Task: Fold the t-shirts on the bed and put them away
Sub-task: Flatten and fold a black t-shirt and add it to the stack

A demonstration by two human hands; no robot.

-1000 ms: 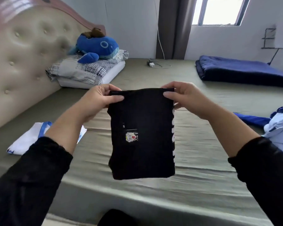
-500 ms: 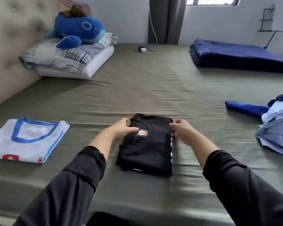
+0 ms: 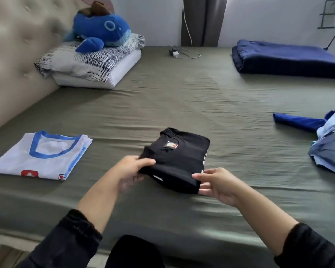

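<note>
Both hands pinch the near edge of the folded black t-shirt (image 3: 179, 161): the left hand (image 3: 131, 172) grips its near-left corner, thumb on top and fingers beneath, and the right hand (image 3: 218, 183) grips its near-right corner likewise. A second ago the garment hung in the air between the hands; it now lies folded on the bed (image 3: 182, 97), and both grips have shifted from its far edge to its near edge. Judgement: folding is complete; lifting follows. Left of the grip lies the folded white t-shirt (image 3: 45, 155); right of it, unfolded blue garments (image 3: 329, 144) remain.
</note>
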